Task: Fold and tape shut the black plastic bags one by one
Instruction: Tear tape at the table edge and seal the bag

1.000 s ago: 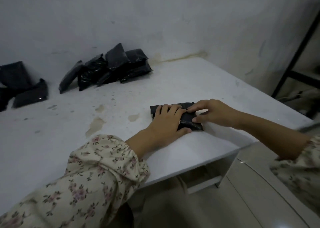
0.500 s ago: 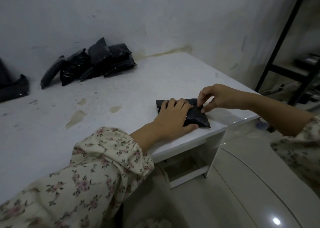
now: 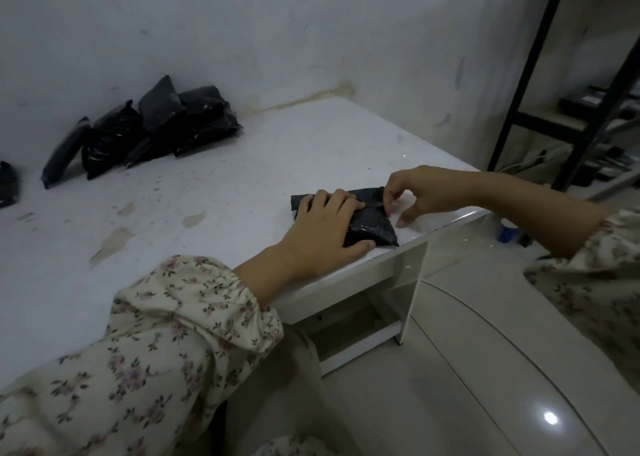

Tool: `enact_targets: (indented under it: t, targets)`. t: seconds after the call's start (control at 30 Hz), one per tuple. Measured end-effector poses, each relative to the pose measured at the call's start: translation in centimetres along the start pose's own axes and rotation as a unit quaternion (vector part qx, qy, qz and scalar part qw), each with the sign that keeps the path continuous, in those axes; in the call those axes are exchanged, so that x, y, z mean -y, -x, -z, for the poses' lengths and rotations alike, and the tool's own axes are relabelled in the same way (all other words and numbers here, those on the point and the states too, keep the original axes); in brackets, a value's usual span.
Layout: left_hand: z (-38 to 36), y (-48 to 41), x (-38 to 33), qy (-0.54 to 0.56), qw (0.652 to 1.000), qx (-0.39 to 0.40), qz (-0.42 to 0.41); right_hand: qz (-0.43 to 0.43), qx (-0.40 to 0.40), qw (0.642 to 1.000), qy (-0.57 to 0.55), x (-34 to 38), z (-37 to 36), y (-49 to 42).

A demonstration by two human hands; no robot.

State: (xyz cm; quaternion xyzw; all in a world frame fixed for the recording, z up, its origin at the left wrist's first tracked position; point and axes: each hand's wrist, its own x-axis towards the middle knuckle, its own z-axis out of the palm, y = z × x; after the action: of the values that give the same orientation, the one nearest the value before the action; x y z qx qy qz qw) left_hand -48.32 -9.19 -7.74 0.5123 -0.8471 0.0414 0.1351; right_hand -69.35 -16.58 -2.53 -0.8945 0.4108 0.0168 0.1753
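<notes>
1. The white table (image 3: pixel 242 185) is carrying all the work. Its top is looking smooth, so I am expecting thin plastic to slide on it unless it is weighted.
2. A pile of black bags (image 3: pixel 156 126) is sitting at the back against the wall, well apart from my hands. They are looking plump and slumping on each other. I am judging them soft, filled and light enough for one hand.
3. The black bag (image 3: pixel 375 225) in work is lying flat near the table's front right corner, partly under my left hand. Its film is wrinkled and glossy. I am treating it as limp and slippery, with contents that give under pressure, so a fold is likely to spring open if released.
4. My left hand (image 3: pixel 325 230) is pressing down on the bag with fingers spread flat and the thumb lying along the near edge. It is pinning the bag, not gripping it.
5. My right hand (image 3: pixel 419 192) is arching over the bag's far right end with fingers curled. The thumb is sitting lower, beside the bag near the tabletop.
6. My fingertips (image 3: pixel 385 197) are touching the far corner of the folded flap (image 3: pixel 367 194). I cannot tell whether they are pinching film, tape or nothing.
7. Judgement: I am best taking hold at the flap edge and corners, where the film is doubled and stiffer. Clear tape needs pressing across the fold while the flat hand is bearing down.
</notes>
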Motion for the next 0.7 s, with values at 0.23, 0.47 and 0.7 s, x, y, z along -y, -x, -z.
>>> enact_targets:
  t: [0.23,0.47,0.7]
  targets:
    - [-0.1,-0.1,-0.4,0.000,1.000,-0.006,0.010,0.007,0.029,0.998,0.051,-0.6,0.9,-0.2]
    - [-0.1,0.0,-0.4,0.003,1.000,-0.008,0.012,-0.013,0.012,1.000,0.025,-0.7,1.0,0.9]
    - [0.4,1.2,-0.8,0.016,1.000,0.001,-0.024,-0.106,-0.140,0.970,-0.168,1.1,-2.5,4.8]
